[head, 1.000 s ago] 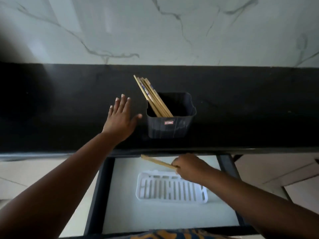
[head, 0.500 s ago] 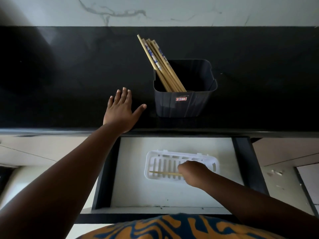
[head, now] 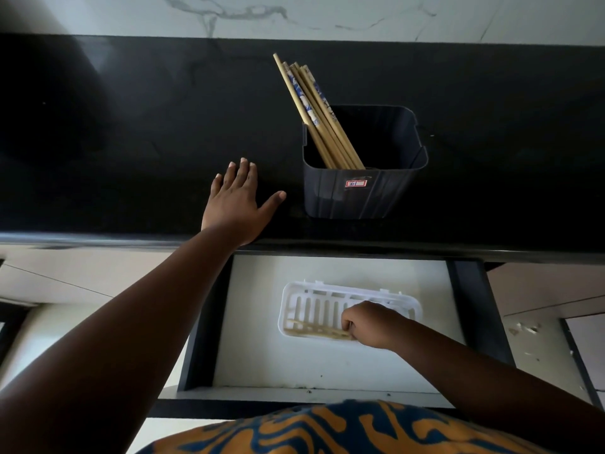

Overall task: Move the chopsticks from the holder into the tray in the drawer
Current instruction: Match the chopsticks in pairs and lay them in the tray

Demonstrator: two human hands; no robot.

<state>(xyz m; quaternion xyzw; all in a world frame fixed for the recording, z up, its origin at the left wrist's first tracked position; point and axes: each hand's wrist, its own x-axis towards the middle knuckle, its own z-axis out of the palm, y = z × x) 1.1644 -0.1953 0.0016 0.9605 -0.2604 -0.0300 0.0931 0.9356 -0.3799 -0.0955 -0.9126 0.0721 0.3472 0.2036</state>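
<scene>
A: While the right hand (head: 370, 324) is curled shut on one chopstick (head: 316, 330) low along the near edge of the white tray (head: 414, 309), what could go wrong?

B: If it lets go w/ the stick angled, the tip could slip through a slot or ride up the tray's low rim and roll onto the drawer (head: 262, 358) floor. Tray's light plastic, so prob. it skids if nudged.

A: Room to move?

B: Plenty. Drawer floor is bare all round the tray, dark side rails well apart from it. Watch the bench (head: 131, 142) front edge overhanging the drawer's back when lifting out.

A: Further up?

B: Left hand (head: 237, 204) lies flat and spread on the bench, holding nothing, just beside the dark holder (head: 357, 194). Remaining chopsticks (head: 314, 109) lean left in it, past the rim; a careless reach could tip them out.
</scene>
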